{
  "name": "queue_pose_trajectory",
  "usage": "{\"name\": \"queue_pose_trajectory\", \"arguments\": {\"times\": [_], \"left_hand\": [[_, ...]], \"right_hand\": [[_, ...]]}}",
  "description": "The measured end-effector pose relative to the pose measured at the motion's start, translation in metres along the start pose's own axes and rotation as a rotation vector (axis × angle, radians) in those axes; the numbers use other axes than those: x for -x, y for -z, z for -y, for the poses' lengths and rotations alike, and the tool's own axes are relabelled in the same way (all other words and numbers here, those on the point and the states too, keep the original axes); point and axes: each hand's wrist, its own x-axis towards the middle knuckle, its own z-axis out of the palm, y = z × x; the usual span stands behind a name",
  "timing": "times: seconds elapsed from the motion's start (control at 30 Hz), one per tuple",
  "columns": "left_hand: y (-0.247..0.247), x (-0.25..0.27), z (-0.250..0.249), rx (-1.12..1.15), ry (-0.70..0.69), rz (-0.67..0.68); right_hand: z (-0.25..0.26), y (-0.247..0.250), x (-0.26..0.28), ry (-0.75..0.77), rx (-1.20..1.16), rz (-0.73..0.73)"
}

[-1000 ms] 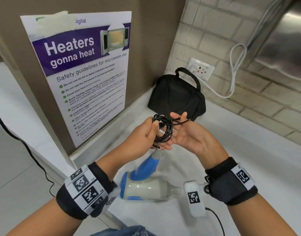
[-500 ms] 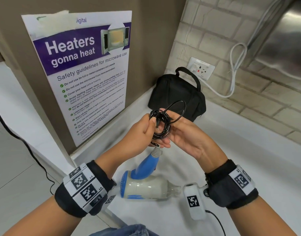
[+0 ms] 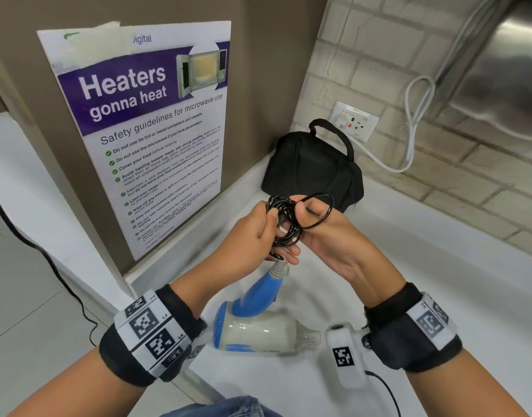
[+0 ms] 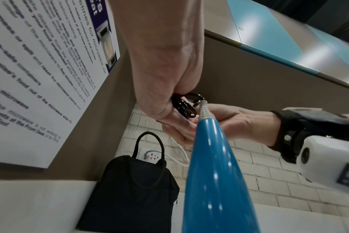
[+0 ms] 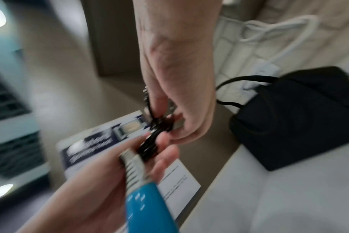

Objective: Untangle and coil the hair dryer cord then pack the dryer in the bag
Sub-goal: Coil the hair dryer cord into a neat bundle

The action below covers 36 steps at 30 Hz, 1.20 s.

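Note:
A blue and cream hair dryer (image 3: 258,332) lies on the white counter (image 3: 439,281), its blue handle (image 4: 213,173) pointing up toward my hands. Its black cord (image 3: 285,224) is bunched into a small coil held above the dryer. My left hand (image 3: 255,233) grips the coil (image 4: 183,107) between thumb and fingers. My right hand (image 3: 318,233) pinches the cord's end with a loose loop (image 3: 321,212) standing out over it; the cord (image 5: 155,134) is blurred in the right wrist view. A black bag (image 3: 312,170) with a carry handle sits shut in the corner behind.
A microwave safety poster (image 3: 150,127) hangs on the brown panel at left. A wall socket (image 3: 355,121) with a white cable (image 3: 415,115) plugged in sits behind the bag on the brick wall. A steel appliance (image 3: 505,70) hangs at upper right. The counter edge drops to floor at left.
The hands have risen a little with the coil. The loose end of the cord, first straight, now forms a loop by the right hand's thumb.

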Motion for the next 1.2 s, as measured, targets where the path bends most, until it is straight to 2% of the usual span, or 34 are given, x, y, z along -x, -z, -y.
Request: {"name": "queue_pose_trajectory", "arguments": {"times": [0.07,0.23,0.37,0.57,0.7,0.83,1.0,1.2], "left_hand": [[0.002,0.002,-0.001,0.031,-0.007,0.023],[0.001,0.004,0.001,0.029,0.016,0.042],[-0.004,0.005,0.001,0.032,0.033,0.044],[-0.003,0.002,0.002,-0.012,0.008,0.049],[0.000,0.000,0.008,-0.026,-0.005,0.046],[0.000,0.000,0.010,-0.028,0.000,0.026],[0.000,0.001,0.003,-0.029,-0.006,-0.003],[-0.004,0.003,0.008,-0.040,0.042,-0.009]], "right_hand": [[0.000,0.006,-0.001,-0.045,-0.055,0.037],[-0.005,0.012,-0.004,-0.049,-0.175,-0.252],[-0.003,0.009,-0.006,-0.086,-0.200,-0.349],[-0.003,0.000,-0.002,-0.220,-0.260,-0.274],[-0.003,-0.005,0.001,-0.282,-0.238,-0.146],[-0.005,-0.012,0.002,-0.230,-0.187,-0.227],[-0.003,-0.015,0.007,-0.279,-0.254,-0.127],[-0.007,-0.017,0.004,-0.214,-0.279,-0.248]]}}
